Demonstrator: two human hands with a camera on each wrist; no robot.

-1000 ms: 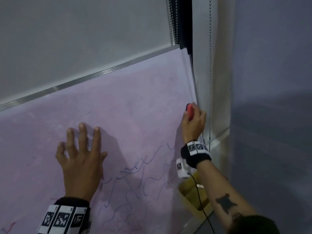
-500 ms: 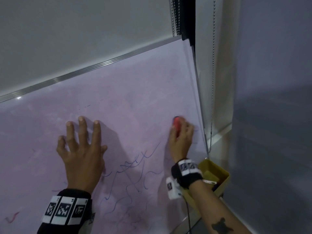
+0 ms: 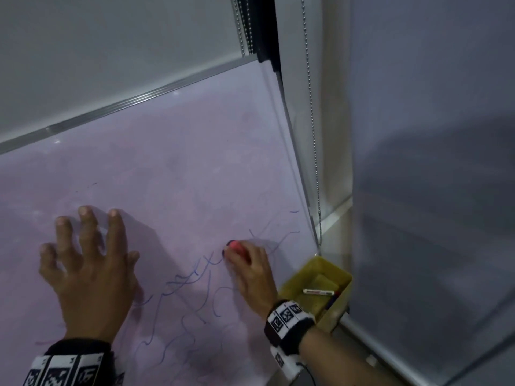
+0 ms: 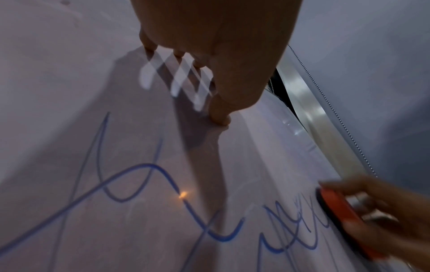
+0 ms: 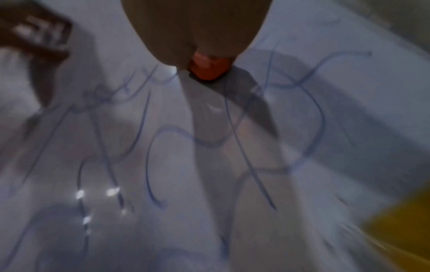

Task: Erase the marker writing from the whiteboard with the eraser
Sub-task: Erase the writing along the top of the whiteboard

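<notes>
The whiteboard (image 3: 172,168) fills the left and middle of the head view, its upper part wiped to a pinkish haze. Blue marker scribbles (image 3: 195,277) cover its lower middle and show large in the left wrist view as blue marker lines (image 4: 163,176). My right hand (image 3: 250,271) grips a red eraser (image 3: 237,247) with a dark pad and presses it on the board at the top of the scribbles; the eraser (image 4: 337,208) sits low right in the left wrist view, and the eraser (image 5: 207,70) shows under my palm. My left hand (image 3: 89,260) rests on the board with spread fingers.
A yellow tray (image 3: 295,282) hangs by the board's lower right corner with a white marker (image 3: 319,292) in it. A bead chain (image 3: 313,129) hangs along the frame right of the board. A metal rail (image 3: 125,103) edges the board's top.
My right hand has slid the eraser down and left from the board's right edge to the top of the blue scribbles. The left hand has stayed planted.
</notes>
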